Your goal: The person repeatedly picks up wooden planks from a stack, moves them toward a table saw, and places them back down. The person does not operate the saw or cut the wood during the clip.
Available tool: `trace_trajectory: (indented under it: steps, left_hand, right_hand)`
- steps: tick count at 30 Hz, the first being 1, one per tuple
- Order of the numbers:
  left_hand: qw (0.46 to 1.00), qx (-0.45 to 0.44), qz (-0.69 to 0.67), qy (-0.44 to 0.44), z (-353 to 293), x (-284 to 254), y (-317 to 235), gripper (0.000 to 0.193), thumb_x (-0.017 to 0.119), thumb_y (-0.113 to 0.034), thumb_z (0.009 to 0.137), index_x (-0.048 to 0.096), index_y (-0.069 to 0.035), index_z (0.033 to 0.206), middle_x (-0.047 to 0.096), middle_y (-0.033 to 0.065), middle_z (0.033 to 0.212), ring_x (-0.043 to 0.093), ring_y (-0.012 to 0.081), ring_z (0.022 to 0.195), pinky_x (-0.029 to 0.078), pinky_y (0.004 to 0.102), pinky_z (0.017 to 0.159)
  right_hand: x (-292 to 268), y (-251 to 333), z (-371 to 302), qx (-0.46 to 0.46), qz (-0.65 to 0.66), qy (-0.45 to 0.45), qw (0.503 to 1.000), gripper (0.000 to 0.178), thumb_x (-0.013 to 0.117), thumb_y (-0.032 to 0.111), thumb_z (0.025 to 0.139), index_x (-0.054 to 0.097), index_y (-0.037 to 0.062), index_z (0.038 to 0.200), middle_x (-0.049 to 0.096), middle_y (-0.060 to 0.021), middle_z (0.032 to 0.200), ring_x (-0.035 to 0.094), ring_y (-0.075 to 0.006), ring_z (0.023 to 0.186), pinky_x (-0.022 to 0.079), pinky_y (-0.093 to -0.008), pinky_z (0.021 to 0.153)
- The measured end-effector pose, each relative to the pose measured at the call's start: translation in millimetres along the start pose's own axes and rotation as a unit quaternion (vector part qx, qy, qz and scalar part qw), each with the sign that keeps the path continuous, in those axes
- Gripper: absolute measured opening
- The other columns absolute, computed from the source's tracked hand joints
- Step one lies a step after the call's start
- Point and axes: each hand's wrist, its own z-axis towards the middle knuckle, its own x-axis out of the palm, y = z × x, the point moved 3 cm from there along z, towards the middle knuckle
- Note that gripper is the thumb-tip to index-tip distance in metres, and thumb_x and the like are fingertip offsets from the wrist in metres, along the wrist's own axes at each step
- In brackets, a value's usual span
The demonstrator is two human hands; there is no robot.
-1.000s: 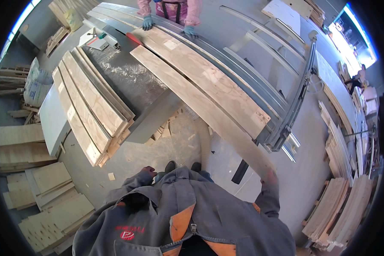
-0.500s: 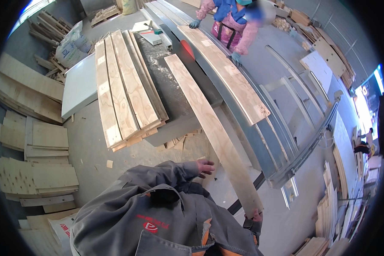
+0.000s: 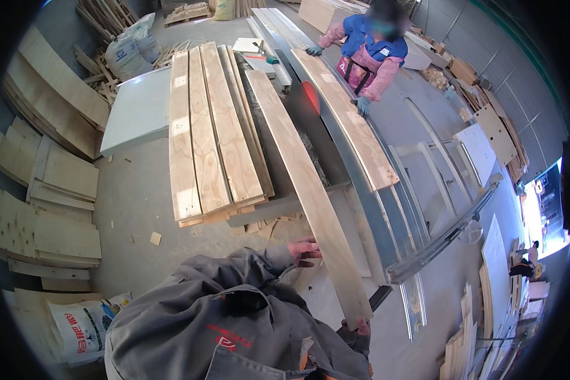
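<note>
A long, narrow wooden plank [image 3: 304,171] slants from beside the stacked boards down to my body. My right hand [image 3: 361,328] is closed on its near end. My left hand [image 3: 305,251] is at the plank's left edge, fingers stretched out and apart; whether they touch the wood is hard to tell. The plank's far part lies over the dark saw table [image 3: 285,149], close to a stack of similar boards [image 3: 212,145]. Across the table, a co-worker [image 3: 373,57] in gloves rests both hands on another board [image 3: 345,117], which lies along the metal bed past a red guard [image 3: 310,98].
A metal sliding frame [image 3: 440,183] extends to the right of the bed. Sheets of plywood [image 3: 63,215] are piled at the left, near a white panel [image 3: 136,114] and filled sacks [image 3: 128,57]. A printed bag [image 3: 82,329] lies at the lower left; offcuts [image 3: 259,227] lie beneath the table.
The plank has shifted left, nearer the stacked boards. My left hand has come up to its edge, while my right hand keeps hold of the near end. The view has turned slightly.
</note>
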Motion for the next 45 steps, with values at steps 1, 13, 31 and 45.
trace_trajectory:
  steps: [1, 13, 31, 45]
  left_hand:
    - [1.000, 0.022, -0.009, -0.002, -10.2, -3.8, -15.6, 0.060, 0.059, -0.035, 0.084, 0.036, -0.015, 0.136, 0.045, -0.0022, 0.131, 0.041, 0.0111, 0.119, 0.037, 0.0349, 0.091]
    - [0.872, 0.365, 0.018, -0.325, -157.1, -141.5, -249.2, 0.060, 0.061, -0.027, 0.083, 0.038, -0.009, 0.134, 0.055, 0.0021, 0.117, 0.053, 0.0158, 0.103, 0.042, 0.0353, 0.085]
    - [0.802, 0.354, 0.036, -0.480, -295.0, -213.1, -172.0, 0.048, 0.059, -0.018, 0.084, 0.045, -0.003, 0.128, 0.052, 0.0086, 0.125, 0.052, 0.0206, 0.111, 0.044, 0.0346, 0.085]
    - [0.513, 0.026, 0.755, -0.408, -188.9, -101.8, -168.4, 0.083, 0.077, -0.042, 0.059, 0.042, -0.022, 0.132, 0.021, 0.0134, 0.146, 0.016, 0.0362, 0.135, 0.019, 0.0629, 0.101]
  right_hand:
    - [24.0, -1.1, 8.3, -0.009, 0.013, -0.022, 1.000, 0.053, 0.063, 0.028, 0.082, 0.041, 0.0033, 0.124, 0.057, -0.0124, 0.102, 0.059, -0.0243, 0.078, 0.052, -0.0357, 0.064]
    - [347.6, -69.1, 159.3, 0.089, 0.070, 0.236, 0.965, 0.029, 0.053, 0.017, 0.089, 0.049, 0.0107, 0.117, 0.060, -0.0072, 0.103, 0.060, -0.0214, 0.086, 0.050, -0.0365, 0.068]
    - [474.0, -125.4, 146.5, 0.228, -0.381, 0.328, 0.834, 0.026, 0.058, 0.029, 0.089, 0.054, 0.0034, 0.087, 0.060, -0.0076, 0.071, 0.057, -0.0129, 0.057, 0.046, -0.0249, 0.050]
    - [102.6, -126.7, 146.5, 0.264, -0.143, -0.059, 0.952, 0.029, 0.060, 0.025, 0.087, 0.048, 0.0058, 0.106, 0.059, -0.0082, 0.075, 0.058, -0.0224, 0.061, 0.050, -0.0377, 0.055]
